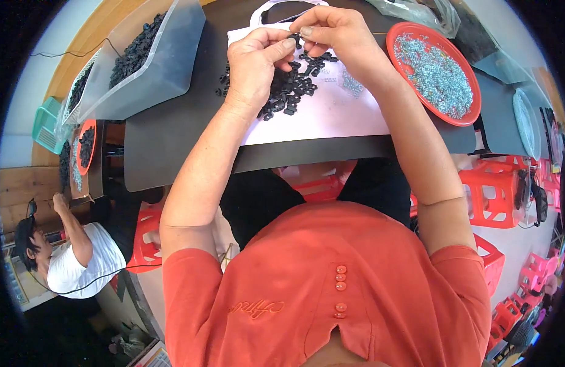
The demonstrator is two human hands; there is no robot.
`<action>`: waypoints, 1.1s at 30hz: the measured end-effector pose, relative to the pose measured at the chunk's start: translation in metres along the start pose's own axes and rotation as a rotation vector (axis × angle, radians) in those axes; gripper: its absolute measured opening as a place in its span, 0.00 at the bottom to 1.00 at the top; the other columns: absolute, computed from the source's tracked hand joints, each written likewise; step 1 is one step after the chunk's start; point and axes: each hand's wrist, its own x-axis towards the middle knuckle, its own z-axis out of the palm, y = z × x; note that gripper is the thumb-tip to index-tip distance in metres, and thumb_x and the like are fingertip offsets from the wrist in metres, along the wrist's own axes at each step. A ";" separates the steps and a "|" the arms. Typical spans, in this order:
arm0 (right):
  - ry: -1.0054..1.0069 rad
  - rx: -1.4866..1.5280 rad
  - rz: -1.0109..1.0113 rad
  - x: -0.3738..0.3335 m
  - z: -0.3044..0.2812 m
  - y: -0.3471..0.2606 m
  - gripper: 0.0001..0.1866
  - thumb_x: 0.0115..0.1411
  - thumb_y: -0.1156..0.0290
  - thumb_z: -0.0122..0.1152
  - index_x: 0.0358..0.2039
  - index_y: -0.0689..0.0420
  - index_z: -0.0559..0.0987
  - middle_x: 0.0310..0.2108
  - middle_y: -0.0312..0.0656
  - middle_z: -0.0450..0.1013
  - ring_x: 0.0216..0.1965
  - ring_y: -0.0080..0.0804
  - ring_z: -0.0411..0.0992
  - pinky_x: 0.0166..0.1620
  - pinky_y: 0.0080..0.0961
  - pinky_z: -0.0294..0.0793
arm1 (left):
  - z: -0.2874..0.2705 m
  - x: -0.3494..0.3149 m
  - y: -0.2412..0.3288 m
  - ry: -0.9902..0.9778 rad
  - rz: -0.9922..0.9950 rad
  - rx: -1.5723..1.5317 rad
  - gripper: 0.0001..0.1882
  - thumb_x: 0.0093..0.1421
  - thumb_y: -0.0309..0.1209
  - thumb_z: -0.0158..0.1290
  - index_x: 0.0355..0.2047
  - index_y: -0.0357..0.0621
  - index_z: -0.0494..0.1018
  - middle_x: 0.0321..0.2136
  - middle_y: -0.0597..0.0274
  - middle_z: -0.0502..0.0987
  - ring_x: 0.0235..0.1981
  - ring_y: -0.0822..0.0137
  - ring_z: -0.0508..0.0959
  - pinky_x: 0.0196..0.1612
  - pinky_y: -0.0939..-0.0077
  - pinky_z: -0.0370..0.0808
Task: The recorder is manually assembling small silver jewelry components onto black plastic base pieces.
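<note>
Over the far part of a white bag [319,125] laid flat on the dark table, my two hands meet. Thumb and fingers of my left hand [256,61] pinch a small black plastic part [296,41]. My right hand [340,38] is closed in a pinch at the same part; what its fingertips hold is too small to make out. Below them lies a loose pile of small black plastic parts [288,92]. A little heap of small shiny clear pieces [351,84] rests to the right of that pile.
Right of the bag, a red round tray [476,101] holds many small shiny pieces. A large translucent bin [166,85] of black parts stands at the left. A clear plastic bag [423,13] lies at the back right. Another person [90,257] sits at the left; red stools [490,189] stand at the right.
</note>
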 end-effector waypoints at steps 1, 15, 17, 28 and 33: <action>0.001 -0.001 0.001 0.000 -0.002 0.000 0.05 0.57 0.77 0.57 0.34 0.61 0.79 0.24 0.40 0.75 0.23 0.26 0.73 0.28 0.20 0.74 | 0.000 0.000 0.000 -0.001 -0.001 -0.001 0.07 0.59 0.23 0.55 0.35 0.30 0.76 0.26 0.59 0.77 0.26 0.71 0.76 0.28 0.80 0.74; -0.014 -0.168 -0.080 0.000 0.003 0.002 0.12 0.52 0.77 0.60 0.39 0.61 0.75 0.21 0.37 0.69 0.24 0.23 0.68 0.28 0.22 0.68 | -0.003 -0.001 -0.005 -0.087 0.030 0.078 0.05 0.59 0.24 0.55 0.31 0.34 0.76 0.23 0.63 0.76 0.22 0.74 0.74 0.26 0.82 0.71; 0.017 -0.272 -0.063 -0.006 0.004 -0.005 0.08 0.56 0.73 0.60 0.36 0.61 0.78 0.20 0.34 0.70 0.24 0.19 0.68 0.28 0.18 0.68 | -0.001 -0.003 -0.006 -0.085 0.021 0.074 0.05 0.59 0.24 0.55 0.31 0.34 0.76 0.23 0.62 0.76 0.23 0.74 0.74 0.26 0.82 0.71; 0.091 -0.334 -0.064 -0.005 0.008 0.001 0.10 0.60 0.67 0.60 0.29 0.60 0.80 0.19 0.31 0.70 0.23 0.15 0.67 0.26 0.13 0.67 | -0.002 -0.003 -0.003 -0.039 -0.043 0.017 0.07 0.60 0.25 0.54 0.34 0.31 0.75 0.24 0.60 0.76 0.23 0.72 0.75 0.26 0.81 0.72; 0.090 -0.242 -0.041 -0.004 0.009 0.002 0.10 0.61 0.67 0.58 0.33 0.60 0.81 0.21 0.31 0.71 0.24 0.14 0.68 0.27 0.12 0.67 | -0.004 -0.001 -0.005 -0.055 -0.050 -0.029 0.08 0.60 0.25 0.54 0.35 0.30 0.75 0.25 0.59 0.77 0.23 0.72 0.76 0.25 0.81 0.72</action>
